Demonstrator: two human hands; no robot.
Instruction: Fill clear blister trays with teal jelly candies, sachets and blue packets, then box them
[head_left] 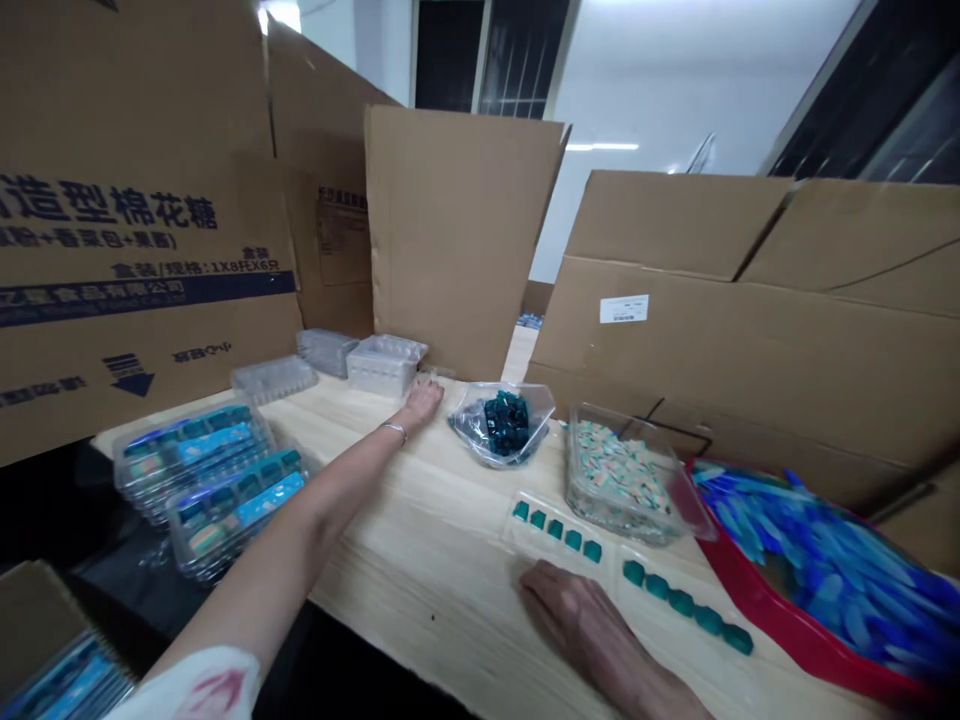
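Glossy teal jellies [681, 600] beside right hand [577, 615]

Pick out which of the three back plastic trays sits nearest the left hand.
The whitish tray, rightmost of the three, its corner beside the left hand; the two clear grey trays lie farther left.

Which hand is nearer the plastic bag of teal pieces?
Left. The left hand sits just beside the bag, to its left in view; the right hand lies farther off, toward the person.
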